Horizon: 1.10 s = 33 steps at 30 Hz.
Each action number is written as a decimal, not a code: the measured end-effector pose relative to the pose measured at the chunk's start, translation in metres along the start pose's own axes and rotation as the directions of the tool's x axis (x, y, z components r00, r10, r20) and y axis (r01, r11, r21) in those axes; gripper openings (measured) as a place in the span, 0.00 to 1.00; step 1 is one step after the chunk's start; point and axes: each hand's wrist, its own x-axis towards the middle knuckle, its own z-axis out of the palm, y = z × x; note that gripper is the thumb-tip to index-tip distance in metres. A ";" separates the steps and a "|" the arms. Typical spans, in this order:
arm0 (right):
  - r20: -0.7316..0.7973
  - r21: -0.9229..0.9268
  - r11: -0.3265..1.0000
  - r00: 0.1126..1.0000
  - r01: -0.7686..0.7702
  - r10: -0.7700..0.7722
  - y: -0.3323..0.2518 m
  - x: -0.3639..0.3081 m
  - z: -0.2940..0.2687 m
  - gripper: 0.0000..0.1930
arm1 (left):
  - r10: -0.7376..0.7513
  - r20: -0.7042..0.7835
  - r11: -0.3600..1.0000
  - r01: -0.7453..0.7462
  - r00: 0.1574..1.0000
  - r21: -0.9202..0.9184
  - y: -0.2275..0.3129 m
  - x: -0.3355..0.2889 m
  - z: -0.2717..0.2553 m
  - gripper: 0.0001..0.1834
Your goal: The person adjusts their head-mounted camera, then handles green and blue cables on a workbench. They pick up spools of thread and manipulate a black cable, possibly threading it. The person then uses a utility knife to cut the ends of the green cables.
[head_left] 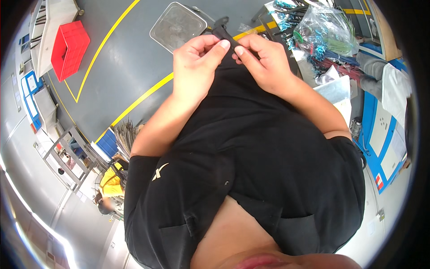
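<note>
Between my two hands, in front of my chest, is a black, flexible strip-like piece [221, 31] with a curled far end. Its exact kind does not show. My left hand [196, 65] pinches it from the left with thumb and index finger. From the right, my right hand [267, 62] grips its nearer end between thumb and fingers. The fingertips of both hands are close together, and part of the piece is hidden behind them.
Beyond my left hand stands a stool-like piece with a rectangular, pale top [179, 28]. A table at the right carries bundled cables [319, 65] and a clear plastic bag [320, 27]. Far left are a red bin [71, 47] and a person in yellow [112, 181].
</note>
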 end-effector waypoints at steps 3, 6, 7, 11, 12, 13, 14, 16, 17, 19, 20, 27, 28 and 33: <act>0.009 0.072 0.996 0.999 -0.054 0.053 -0.004 0.000 0.002 0.07 | -0.049 0.068 0.997 0.053 0.996 -0.048 -0.008 0.005 -0.006 0.05; 0.036 0.165 0.973 0.987 -0.161 0.157 -0.008 0.000 0.000 0.07 | 0.050 0.061 0.990 -0.041 0.997 -0.138 -0.019 0.007 -0.004 0.03; 0.048 0.195 0.961 0.980 -0.198 0.192 -0.009 0.000 0.000 0.07 | 0.049 0.049 0.985 -0.040 0.998 -0.169 -0.022 0.006 -0.003 0.03; 0.147 0.236 0.932 0.958 -0.276 0.247 -0.001 0.003 -0.002 0.09 | 0.041 0.057 0.952 -0.022 0.998 -0.306 -0.023 0.009 0.000 0.03; 0.188 0.273 0.907 0.943 -0.320 0.276 -0.004 0.007 -0.004 0.09 | 0.038 0.072 0.940 -0.011 0.997 -0.341 -0.022 0.010 -0.002 0.03; 0.231 0.308 0.879 0.925 -0.363 0.301 -0.006 0.011 -0.005 0.10 | 0.024 0.101 0.929 0.015 0.995 -0.370 -0.022 0.012 -0.004 0.02; 0.240 0.312 0.880 0.926 -0.359 0.292 -0.007 0.015 -0.006 0.10 | 0.010 0.129 0.916 0.043 0.992 -0.398 -0.022 0.013 -0.007 0.02; 0.259 0.320 0.881 0.926 -0.349 0.273 -0.010 0.023 -0.007 0.11 | 0.023 0.162 0.894 0.052 0.987 -0.445 -0.022 0.017 -0.013 0.03; 0.262 0.311 0.885 0.926 -0.348 0.272 -0.010 0.025 -0.007 0.11 | 0.048 0.166 0.884 0.035 0.985 -0.466 -0.023 0.018 -0.016 0.04; 0.265 0.288 0.894 0.925 -0.345 0.272 -0.012 0.029 -0.006 0.10 | 0.058 0.138 0.861 0.020 0.989 -0.508 -0.012 0.019 -0.015 0.08; 0.271 0.284 0.896 0.925 -0.341 0.266 -0.013 0.029 -0.005 0.10 | 0.041 0.106 0.847 0.022 0.994 -0.530 -0.002 0.019 -0.014 0.10; 0.290 0.181 0.948 0.935 -0.263 0.204 -0.024 0.032 0.000 0.10 | 0.124 0.073 0.935 -0.092 0.990 -0.342 -0.007 0.023 -0.027 0.15; 0.291 0.159 0.957 0.938 -0.243 0.190 -0.026 0.034 0.001 0.10 | 0.145 0.067 0.939 -0.115 0.987 -0.325 -0.010 0.023 -0.027 0.14; 0.377 0.099 0.961 0.903 -0.257 0.203 -0.025 0.045 0.012 0.09 | 0.184 0.117 0.960 -0.153 0.976 -0.234 -0.008 0.016 -0.048 0.11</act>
